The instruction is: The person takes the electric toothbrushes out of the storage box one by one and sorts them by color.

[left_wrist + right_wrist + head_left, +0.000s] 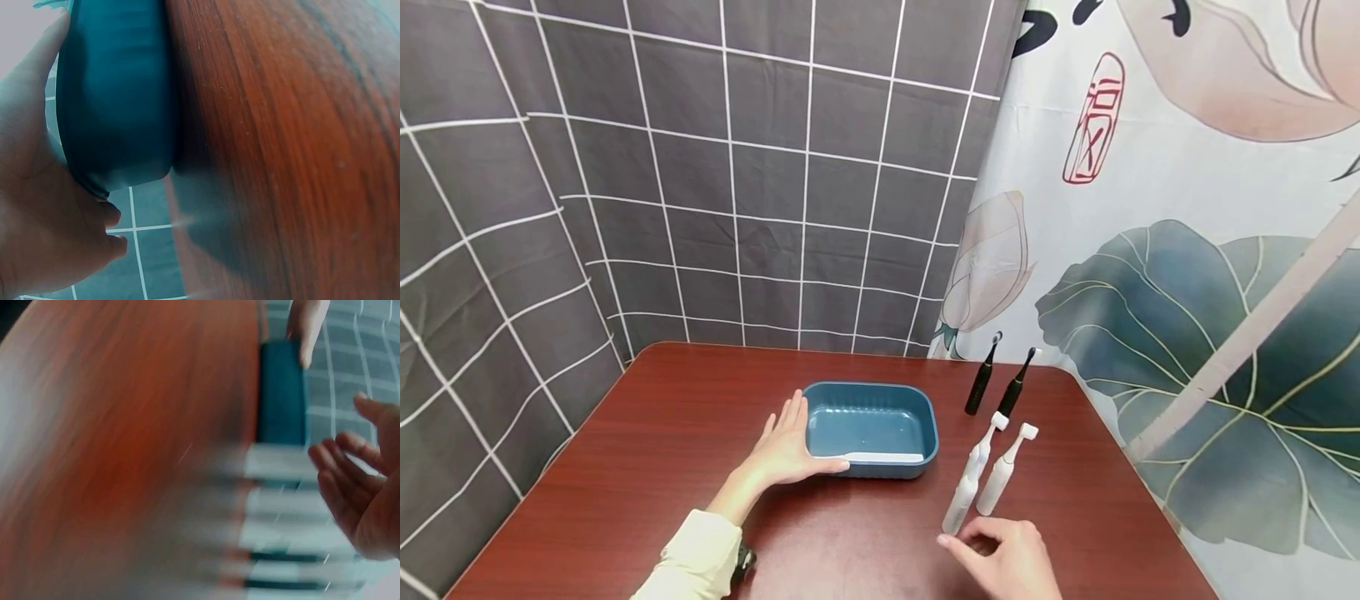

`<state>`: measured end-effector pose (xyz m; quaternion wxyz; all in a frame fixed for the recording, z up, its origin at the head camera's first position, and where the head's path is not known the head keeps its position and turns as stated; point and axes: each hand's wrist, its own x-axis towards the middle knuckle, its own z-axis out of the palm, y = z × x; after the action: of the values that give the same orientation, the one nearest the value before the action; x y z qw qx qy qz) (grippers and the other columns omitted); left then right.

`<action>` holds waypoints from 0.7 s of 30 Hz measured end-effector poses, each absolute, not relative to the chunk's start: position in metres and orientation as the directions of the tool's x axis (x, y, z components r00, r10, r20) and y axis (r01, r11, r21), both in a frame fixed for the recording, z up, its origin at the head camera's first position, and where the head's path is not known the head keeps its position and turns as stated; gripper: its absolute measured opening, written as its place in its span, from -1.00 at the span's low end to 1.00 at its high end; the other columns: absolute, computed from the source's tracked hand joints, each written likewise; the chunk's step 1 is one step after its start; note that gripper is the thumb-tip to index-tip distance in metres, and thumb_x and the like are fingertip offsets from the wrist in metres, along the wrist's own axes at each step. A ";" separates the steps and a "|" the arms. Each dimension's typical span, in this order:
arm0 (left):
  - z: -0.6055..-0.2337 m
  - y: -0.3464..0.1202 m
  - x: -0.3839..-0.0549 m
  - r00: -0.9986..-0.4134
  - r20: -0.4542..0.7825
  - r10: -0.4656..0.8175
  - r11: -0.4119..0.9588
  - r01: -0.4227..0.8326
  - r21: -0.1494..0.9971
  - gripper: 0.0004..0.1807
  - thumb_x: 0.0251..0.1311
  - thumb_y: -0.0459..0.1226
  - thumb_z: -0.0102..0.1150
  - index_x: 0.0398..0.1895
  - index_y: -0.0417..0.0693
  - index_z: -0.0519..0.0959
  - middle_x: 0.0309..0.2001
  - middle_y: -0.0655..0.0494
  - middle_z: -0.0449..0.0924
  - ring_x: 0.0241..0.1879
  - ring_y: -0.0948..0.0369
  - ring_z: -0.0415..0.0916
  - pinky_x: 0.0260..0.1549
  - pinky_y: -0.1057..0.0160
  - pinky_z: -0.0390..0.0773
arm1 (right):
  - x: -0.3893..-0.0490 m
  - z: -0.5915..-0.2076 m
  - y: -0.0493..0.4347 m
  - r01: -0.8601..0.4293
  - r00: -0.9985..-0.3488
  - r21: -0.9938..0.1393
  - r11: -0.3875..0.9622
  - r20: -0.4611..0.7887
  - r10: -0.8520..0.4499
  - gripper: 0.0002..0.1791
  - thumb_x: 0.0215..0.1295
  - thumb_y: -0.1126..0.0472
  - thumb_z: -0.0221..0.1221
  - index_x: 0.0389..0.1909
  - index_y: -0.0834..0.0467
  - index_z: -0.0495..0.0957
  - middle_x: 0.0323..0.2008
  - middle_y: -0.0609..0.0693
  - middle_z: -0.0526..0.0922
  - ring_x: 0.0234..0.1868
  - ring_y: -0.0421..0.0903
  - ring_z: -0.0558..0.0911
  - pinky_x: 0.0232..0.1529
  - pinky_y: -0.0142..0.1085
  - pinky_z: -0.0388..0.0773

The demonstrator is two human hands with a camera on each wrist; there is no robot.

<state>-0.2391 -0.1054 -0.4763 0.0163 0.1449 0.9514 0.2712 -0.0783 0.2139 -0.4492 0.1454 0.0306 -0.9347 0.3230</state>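
My left hand spreads over the left end of a blue rectangular box, its thumb along the front rim. In the left wrist view, that hand lies against the box's rim. Inside the box, a long white item lies along the front wall. My right hand is beside the lower end of a white electric toothbrush, thumb and fingers bent with a gap between them. The right wrist view shows this hand with nothing in its fingers. A second white electric toothbrush lies just right.
Two black electric toothbrushes, one left of the other, lie farther back on the reddish-brown table. A grey gridded cloth hangs behind, and a flower-printed curtain at the right.
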 end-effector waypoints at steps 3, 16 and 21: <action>-0.475 -0.105 -0.238 -0.958 0.046 0.283 0.810 0.264 0.523 0.55 -0.25 0.53 0.29 0.58 -0.34 -0.13 0.60 -0.21 -0.22 0.56 -0.15 -0.21 0.44 -0.24 -0.18 | -0.083 -0.436 0.192 -0.347 -0.920 -0.581 0.736 0.362 -0.148 -0.81 0.07 -0.20 0.46 -0.35 -0.26 0.75 -0.45 -0.45 0.65 -0.46 -0.36 0.59 -0.41 -0.38 0.59; -0.477 -0.106 -0.237 -0.956 0.024 0.294 0.814 0.263 0.518 0.56 -0.24 0.55 0.25 0.57 -0.37 -0.15 0.60 -0.23 -0.28 0.55 -0.18 -0.25 0.43 -0.27 -0.19 | -0.169 -0.416 0.106 -0.419 -0.888 -0.344 0.840 0.348 -0.301 -0.46 0.25 -0.16 0.34 0.25 -0.15 0.61 0.16 -0.03 0.63 0.11 0.02 0.65 -0.15 0.00 0.66; -0.476 -0.105 -0.238 -0.958 0.030 0.286 0.808 0.258 0.530 0.55 -0.23 0.52 0.28 0.58 -0.35 -0.14 0.60 -0.22 -0.26 0.55 -0.17 -0.24 0.42 -0.28 -0.19 | -0.196 -0.423 0.095 -0.313 -0.931 -0.332 0.890 0.293 -0.218 -0.55 0.28 -0.01 0.36 0.18 -0.04 0.67 0.12 0.06 0.66 0.07 0.09 0.66 -0.10 0.03 0.64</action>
<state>-0.2379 -0.1053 -0.4759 0.0257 0.1430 0.9504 0.2750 -0.1962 0.0950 -0.4234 0.1250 0.1377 -0.9640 0.1901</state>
